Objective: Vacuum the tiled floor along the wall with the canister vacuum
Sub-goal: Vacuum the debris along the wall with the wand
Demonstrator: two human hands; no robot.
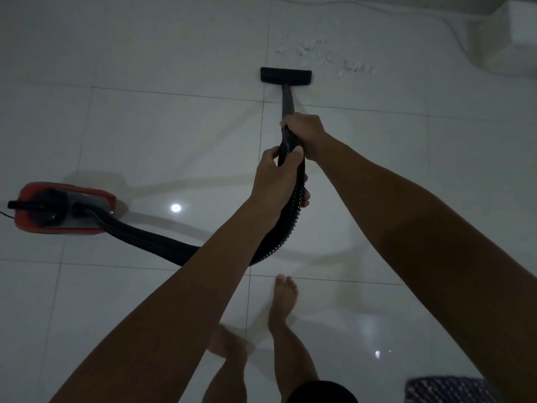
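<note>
A black floor nozzle point(286, 75) lies flat on the white tiled floor point(162, 135), at the end of a black wand point(287, 101). My right hand point(305, 132) grips the wand's upper end. Just below it, my left hand point(276, 175) grips the ribbed black hose point(290, 225) where it joins the wand. The hose loops down and left to the red canister vacuum point(64, 209) at the left edge. White crumbs point(325, 58) are scattered on the tile just right of and beyond the nozzle, near the wall.
A white box-like object point(511, 42) stands at the top right by the wall, with a thin white cable point(406, 13) along the floor. My bare feet point(284, 298) are below the hose. A dark patterned mat point(447, 389) lies at the bottom right.
</note>
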